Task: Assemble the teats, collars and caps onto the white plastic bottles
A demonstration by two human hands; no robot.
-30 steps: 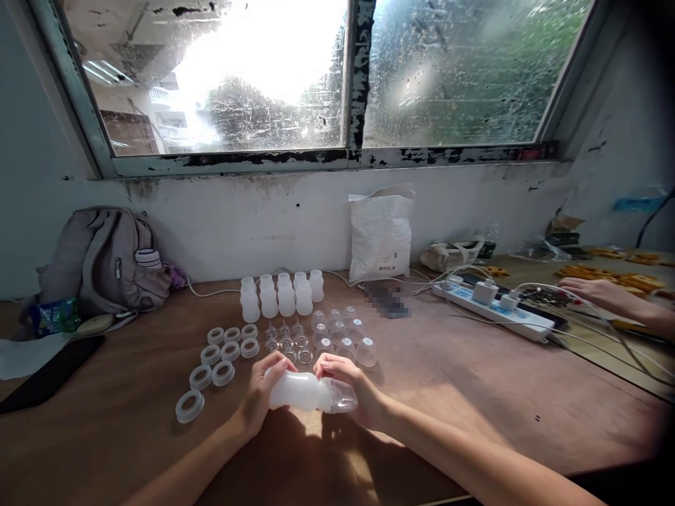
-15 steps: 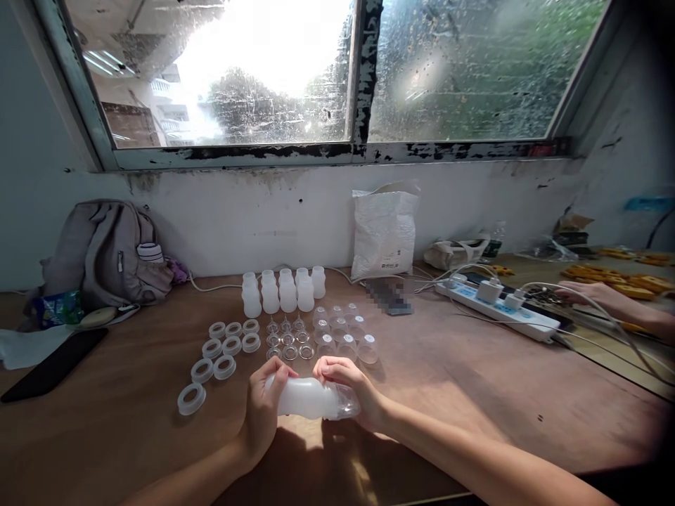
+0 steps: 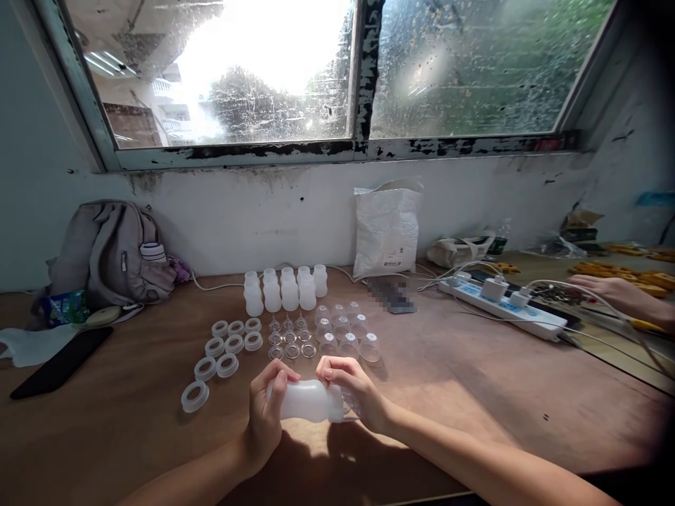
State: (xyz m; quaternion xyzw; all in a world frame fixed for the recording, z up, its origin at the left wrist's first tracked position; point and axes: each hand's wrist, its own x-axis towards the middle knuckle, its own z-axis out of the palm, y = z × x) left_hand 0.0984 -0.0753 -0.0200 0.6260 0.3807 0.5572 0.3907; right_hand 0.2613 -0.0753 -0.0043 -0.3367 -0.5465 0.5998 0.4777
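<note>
Bottle (image 3: pixel 306 402), milky white and waisted, is held on its side between left hand (image 3: pixel 268 404) and right hand (image 3: pixel 354 393), above the near part of the table (image 3: pixel 448 414). Its base end is gripped by the left hand, with the thumb laid along the top. The right hand is closed around the other end, where a clear cap (image 3: pixel 351 405) is partly hidden by the fingers; whether the cap is fully seated cannot be told.

Just beyond the hands, loose parts are set out in groups: white rings (image 3: pixel 254 345) to the left, clear pointed pieces (image 3: pixel 289 337) in the middle and clear cups (image 3: pixel 349 346) to the right. Behind them, more white bottles (image 3: pixel 289 299) are stood upright close together.

The brown tabletop is crossed by a patch of sunlight and by shadows. A grey backpack (image 3: pixel 113 249) is propped at the far left, behind a flat black object (image 3: pixel 60 365). A white parcel bag (image 3: pixel 387 232) is leaned against the wall (image 3: pixel 264 214), below a window (image 3: pixel 295 77) with a peeling frame. At the right, a power strip (image 3: pixel 503 310) is loaded with plugs, and yellow pieces (image 3: pixel 622 273) are seen beside another person's hand (image 3: pixel 606 289).
</note>
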